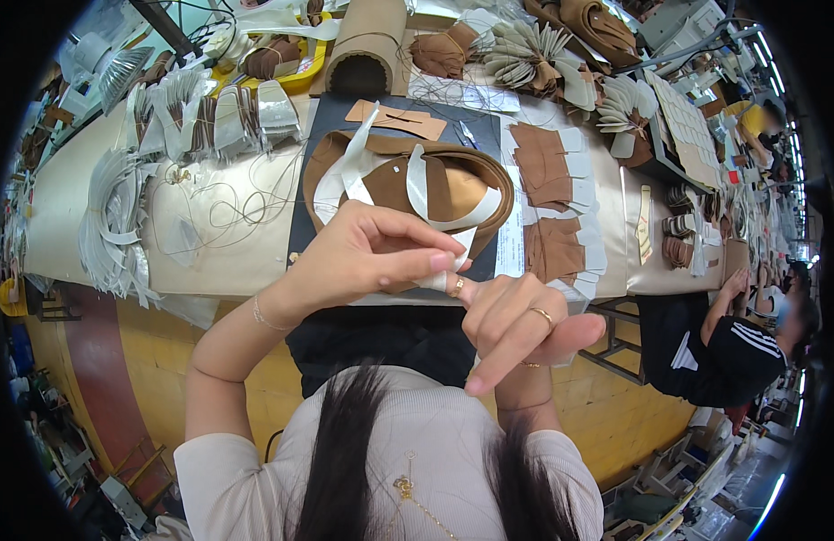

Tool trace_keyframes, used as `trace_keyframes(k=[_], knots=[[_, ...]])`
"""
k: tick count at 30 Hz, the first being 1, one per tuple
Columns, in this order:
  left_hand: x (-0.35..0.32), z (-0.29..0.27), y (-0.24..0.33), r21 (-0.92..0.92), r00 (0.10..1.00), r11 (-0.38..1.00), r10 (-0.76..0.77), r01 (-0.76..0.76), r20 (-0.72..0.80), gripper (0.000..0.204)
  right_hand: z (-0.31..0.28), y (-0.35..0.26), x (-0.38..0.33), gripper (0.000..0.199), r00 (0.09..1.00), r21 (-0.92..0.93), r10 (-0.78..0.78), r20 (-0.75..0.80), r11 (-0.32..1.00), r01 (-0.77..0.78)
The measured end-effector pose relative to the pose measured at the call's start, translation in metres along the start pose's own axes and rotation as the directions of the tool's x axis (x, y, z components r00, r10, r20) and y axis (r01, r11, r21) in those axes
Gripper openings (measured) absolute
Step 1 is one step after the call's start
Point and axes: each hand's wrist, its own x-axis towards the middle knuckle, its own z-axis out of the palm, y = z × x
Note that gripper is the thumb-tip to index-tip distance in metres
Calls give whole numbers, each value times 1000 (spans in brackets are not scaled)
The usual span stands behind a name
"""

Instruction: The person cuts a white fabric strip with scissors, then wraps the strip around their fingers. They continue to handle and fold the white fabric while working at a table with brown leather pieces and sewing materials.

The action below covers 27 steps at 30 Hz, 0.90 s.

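My left hand (381,251) is closed, thumb and fingers pinching a short white strip (464,247) that looks like tape. The white material reaches the tip of my right index finger and seems to be wrapped round it. My right hand (518,317) has that finger stretched toward the left hand, the other fingers bent but apart, with nothing in its palm that I can see. Just beyond both hands lies a coiled brown leather-like band (500,180) with loose white strips (352,162) across it, on a dark mat (300,212).
Fanned brown-and-white pieces (545,171) lie right of the mat; a bundle of white strips (110,225) lies left, near loose thread (241,212). Behind stand a large brown roll (367,45) and a yellow tray (313,68). A co-worker (724,334) sits at the right.
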Motion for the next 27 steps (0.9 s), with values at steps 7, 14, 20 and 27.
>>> trace_keyframes(k=[7,14,20,27], knots=[[2,4,10,19,990,993,121,-120,-76,45,3,1,-1,94,993,-109,116,-16,987,-117],[-1,0,5,442,895,803,446,-399,-1,40,0,4,-3,94,987,-136,141,-77,979,-151],[-10,-12,-11,767,555,66,730,-638,399,41,1,2,1,92,989,-247,112,-94,960,-132],[-19,-9,-41,118,912,935,353,-334,-208,34,12,6,8,81,982,-676,121,142,737,7]])
